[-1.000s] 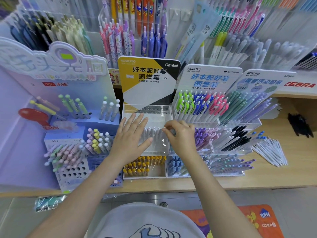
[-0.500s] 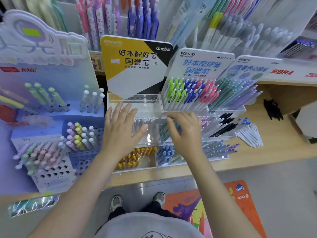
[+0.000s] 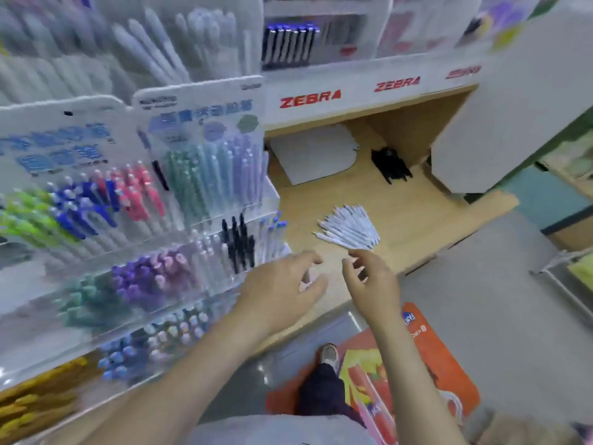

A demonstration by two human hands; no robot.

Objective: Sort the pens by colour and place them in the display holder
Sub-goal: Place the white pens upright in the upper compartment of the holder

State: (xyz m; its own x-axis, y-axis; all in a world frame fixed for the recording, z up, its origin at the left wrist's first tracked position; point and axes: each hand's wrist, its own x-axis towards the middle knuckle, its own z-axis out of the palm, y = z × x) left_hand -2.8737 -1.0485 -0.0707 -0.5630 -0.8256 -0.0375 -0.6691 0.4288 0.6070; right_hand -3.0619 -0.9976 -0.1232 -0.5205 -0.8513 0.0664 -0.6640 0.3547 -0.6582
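Head view: both empty, loose-fingered hands, left hand (image 3: 282, 292) and right hand (image 3: 373, 284), have left the display holder (image 3: 205, 277) for white pens (image 3: 349, 228).

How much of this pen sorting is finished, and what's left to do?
Done: the clear acrylic display holder already carries colour-grouped rows of pens. In hand: nothing; the left hand and right hand reach, empty, toward the loose fan of white pens on the wooden shelf. Left: those, and the black pen pile.
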